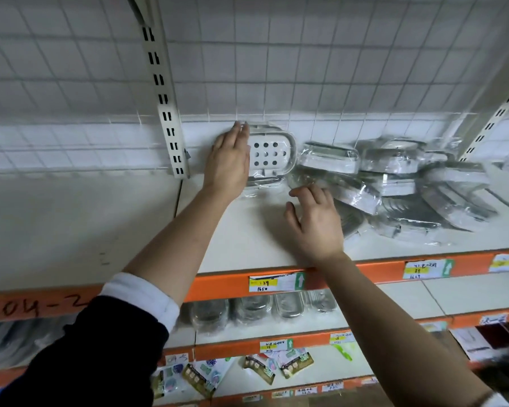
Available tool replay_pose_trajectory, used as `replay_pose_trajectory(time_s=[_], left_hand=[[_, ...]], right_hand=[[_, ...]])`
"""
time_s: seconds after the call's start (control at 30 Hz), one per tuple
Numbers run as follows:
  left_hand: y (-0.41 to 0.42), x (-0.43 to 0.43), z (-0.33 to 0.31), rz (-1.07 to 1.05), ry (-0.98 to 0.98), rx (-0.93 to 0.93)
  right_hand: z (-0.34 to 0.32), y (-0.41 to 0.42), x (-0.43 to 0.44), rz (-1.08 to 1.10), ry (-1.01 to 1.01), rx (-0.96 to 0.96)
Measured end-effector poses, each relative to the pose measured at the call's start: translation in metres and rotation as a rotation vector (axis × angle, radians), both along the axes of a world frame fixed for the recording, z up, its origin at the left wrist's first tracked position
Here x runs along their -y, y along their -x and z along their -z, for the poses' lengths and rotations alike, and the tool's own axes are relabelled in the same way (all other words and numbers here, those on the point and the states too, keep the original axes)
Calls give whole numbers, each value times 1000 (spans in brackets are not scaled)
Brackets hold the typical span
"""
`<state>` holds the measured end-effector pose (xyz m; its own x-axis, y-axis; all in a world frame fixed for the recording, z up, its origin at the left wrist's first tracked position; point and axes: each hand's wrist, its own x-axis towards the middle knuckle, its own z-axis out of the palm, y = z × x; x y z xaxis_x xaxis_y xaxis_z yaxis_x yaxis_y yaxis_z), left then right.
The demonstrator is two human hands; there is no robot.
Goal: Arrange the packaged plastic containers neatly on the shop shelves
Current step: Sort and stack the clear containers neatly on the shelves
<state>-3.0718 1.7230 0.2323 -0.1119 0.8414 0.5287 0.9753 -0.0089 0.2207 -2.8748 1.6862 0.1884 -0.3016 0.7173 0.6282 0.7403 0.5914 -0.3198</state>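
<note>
Dark sleeve point(100, 348) is covering the left arm at lower left. Beyond it, the left hand point(228, 160), fingers straight and together, is pressing the upright perforated container point(269, 155) at the back of the white shelf point(241, 245). The right hand point(315, 221), fingers loosely spread, is hovering just beside the jumbled container pile point(409, 183).

You are wearing a dark sleeve point(94, 353) on your left arm at 7 o'clock, ending in a white cuff point(141, 298). A second white cuff point(498, 402) is peeking in at 5 o'clock. Your left hand point(228, 160) and right hand point(315, 221) are going bare.
</note>
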Motion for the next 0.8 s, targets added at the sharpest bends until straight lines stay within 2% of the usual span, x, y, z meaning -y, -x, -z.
replay_pose_trajectory(time_s=[0.2,0.37,0.5,0.7,0.8], left_hand=[[-7,-12,-3,1,-82,25],[-9,-9,-2,92,-198,183],[-10,-8,-1,160,-174,269],[-7,4,-4,177,-222,256],[0,23,0,123,-298,184]], right_hand=[[0,1,-1,3,-14,13],[0,2,-1,11,13,22],[0,2,-2,9,42,55],[-1,1,-5,7,67,63],[0,1,-4,-1,77,81]])
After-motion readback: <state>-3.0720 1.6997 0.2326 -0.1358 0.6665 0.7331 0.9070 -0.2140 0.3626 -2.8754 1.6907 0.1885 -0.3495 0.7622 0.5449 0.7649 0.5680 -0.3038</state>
